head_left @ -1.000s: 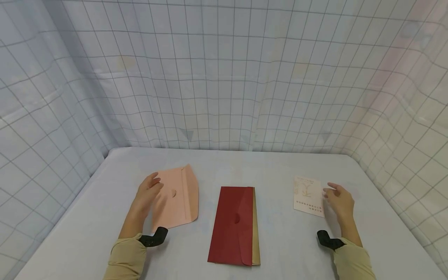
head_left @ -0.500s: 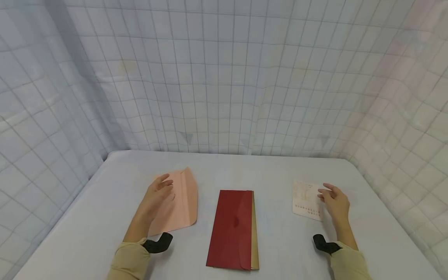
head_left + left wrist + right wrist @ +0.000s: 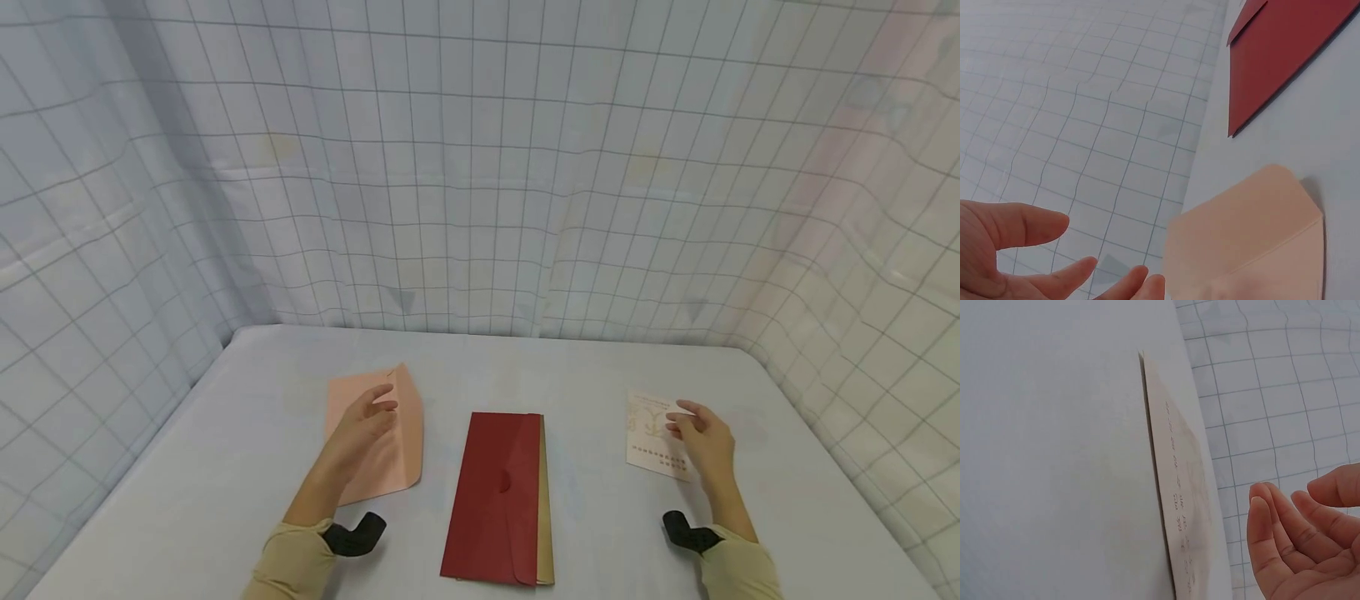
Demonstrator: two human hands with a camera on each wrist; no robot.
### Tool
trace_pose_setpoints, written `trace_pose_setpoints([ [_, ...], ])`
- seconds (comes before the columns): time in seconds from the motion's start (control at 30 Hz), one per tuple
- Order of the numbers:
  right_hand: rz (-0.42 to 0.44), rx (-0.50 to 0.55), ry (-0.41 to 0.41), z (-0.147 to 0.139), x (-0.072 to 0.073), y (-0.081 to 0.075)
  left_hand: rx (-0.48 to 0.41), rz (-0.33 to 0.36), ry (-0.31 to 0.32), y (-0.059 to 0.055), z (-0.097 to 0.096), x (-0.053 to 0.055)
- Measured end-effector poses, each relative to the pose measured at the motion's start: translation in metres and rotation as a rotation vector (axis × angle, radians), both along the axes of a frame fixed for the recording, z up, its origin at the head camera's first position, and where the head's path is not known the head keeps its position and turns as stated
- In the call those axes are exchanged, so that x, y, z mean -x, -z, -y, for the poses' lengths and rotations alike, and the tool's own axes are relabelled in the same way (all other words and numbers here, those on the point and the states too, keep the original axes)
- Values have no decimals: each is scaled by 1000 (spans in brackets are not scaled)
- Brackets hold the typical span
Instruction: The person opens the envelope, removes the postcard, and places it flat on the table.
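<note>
In the head view a pale pink envelope [image 3: 411, 433] lies on the left of the table, its flap spread out to the right. My left hand [image 3: 358, 433] hovers over it, fingers loosely bent and holding nothing; the left wrist view shows the thumb apart from the fingers. A small white card [image 3: 647, 433] with gold print and rows of writing lies at the right. Above its right edge is my right hand [image 3: 707, 442], its fingers relaxed and nothing in them. Between the hands lies a red envelope [image 3: 491, 500] with a gold strip along its right side.
The white table [image 3: 585, 375] carries all three paper items. Grid-patterned white curtains [image 3: 480, 208] enclose it at the back and on both sides. Each wrist bears a black camera mount [image 3: 355, 535].
My left hand has moved right across the pink envelope. The right hand has shifted left toward the card. The papers keep their places, and the head view has tilted slightly.
</note>
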State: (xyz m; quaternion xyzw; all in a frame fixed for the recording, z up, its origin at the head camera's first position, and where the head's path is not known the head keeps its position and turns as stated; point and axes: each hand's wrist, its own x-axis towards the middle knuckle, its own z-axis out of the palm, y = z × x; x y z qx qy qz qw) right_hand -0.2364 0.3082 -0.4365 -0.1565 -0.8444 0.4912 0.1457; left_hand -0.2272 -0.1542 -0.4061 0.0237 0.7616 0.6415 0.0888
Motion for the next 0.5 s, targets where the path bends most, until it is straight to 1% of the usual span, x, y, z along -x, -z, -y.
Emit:
trace_pose_setpoints([
  [0.1,-19,-7,-9,4,-1,2,-15,-2,1,1,-3,-1],
  [0.23,-47,-13,-61,6,-2,3,-27,-11,10,0,-7,-3],
  [0.33,-42,-20,-101,7,-2,1,-26,-14,20,-2,-11,-4],
  [0.5,-21,-42,-120,13,1,-2,-39,-26,48,-4,-15,-4],
])
